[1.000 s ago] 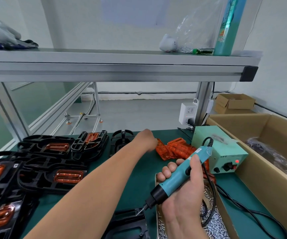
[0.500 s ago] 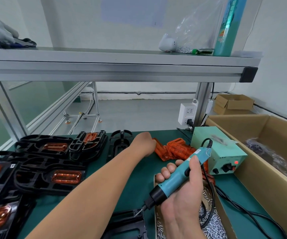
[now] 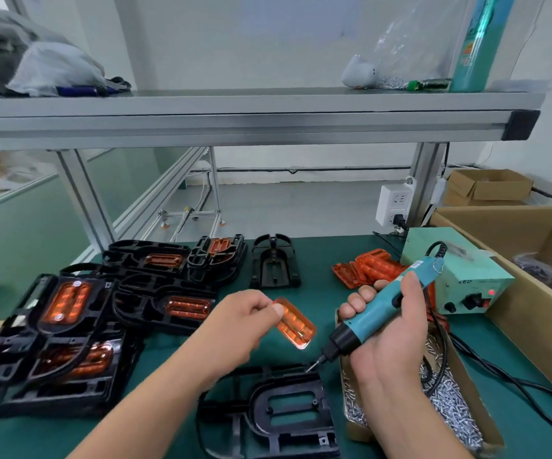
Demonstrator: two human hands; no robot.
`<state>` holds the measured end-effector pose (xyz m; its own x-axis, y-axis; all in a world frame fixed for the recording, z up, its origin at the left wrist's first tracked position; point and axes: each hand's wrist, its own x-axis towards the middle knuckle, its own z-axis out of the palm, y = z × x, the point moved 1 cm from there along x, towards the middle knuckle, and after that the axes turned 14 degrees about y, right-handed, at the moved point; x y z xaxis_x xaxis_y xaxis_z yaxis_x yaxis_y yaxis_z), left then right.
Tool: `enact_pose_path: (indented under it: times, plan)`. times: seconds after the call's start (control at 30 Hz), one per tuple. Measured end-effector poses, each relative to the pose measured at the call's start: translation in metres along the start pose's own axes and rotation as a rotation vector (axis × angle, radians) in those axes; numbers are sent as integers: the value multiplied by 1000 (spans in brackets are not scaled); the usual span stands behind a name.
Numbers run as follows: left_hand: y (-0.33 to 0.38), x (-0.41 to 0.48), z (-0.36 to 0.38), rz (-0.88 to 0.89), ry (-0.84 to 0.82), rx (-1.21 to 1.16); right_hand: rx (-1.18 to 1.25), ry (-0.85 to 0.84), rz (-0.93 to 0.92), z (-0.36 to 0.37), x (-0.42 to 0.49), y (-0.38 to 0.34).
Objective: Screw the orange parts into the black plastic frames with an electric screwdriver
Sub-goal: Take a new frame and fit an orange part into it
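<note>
My left hand [image 3: 244, 321] pinches one translucent orange part [image 3: 296, 324] in the air above the green mat. Below it, at the near edge, lies a black plastic frame [image 3: 284, 415] with its rectangular opening bare. My right hand [image 3: 387, 329] grips the teal electric screwdriver [image 3: 380, 309], tilted so its bit points down-left at the frame's upper right corner. A pile of orange parts [image 3: 367, 268] lies behind the right hand.
Black frames fitted with orange parts [image 3: 69, 326] are stacked on the left; a bare frame [image 3: 274, 261] lies farther back. A cardboard tray of screws [image 3: 446, 405] sits under my right wrist. The green power unit [image 3: 466, 279] and a large carton [image 3: 533, 293] stand at right.
My left hand has drawn back from the orange pile toward me, now carrying one orange part. The camera has tilted down, bringing the near black frame into fuller view.
</note>
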<state>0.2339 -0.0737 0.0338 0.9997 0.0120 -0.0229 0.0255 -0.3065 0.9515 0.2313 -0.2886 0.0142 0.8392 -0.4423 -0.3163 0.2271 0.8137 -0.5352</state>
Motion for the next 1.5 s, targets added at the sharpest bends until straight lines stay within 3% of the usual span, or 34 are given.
enact_pose_path:
  times: [0.2, 0.4, 0.97, 1.27, 1.5]
  plan:
    - [-23, -44, -33, 2, 21, -12, 35, -63, -19, 10, -20, 1]
    - [-25, -47, -43, 125, 62, 94, 0, -115, -32, 13, -28, 4]
    - [-16, -52, -44, -3, -24, -107, -62, -133, -169, 12, -37, 7]
    - [-14, -54, -41, 6, -8, -52, -232, -115, -398, 15, -35, -7]
    - [-19, -59, -39, 106, -48, 117, -351, -148, -428, 16, -36, -4]
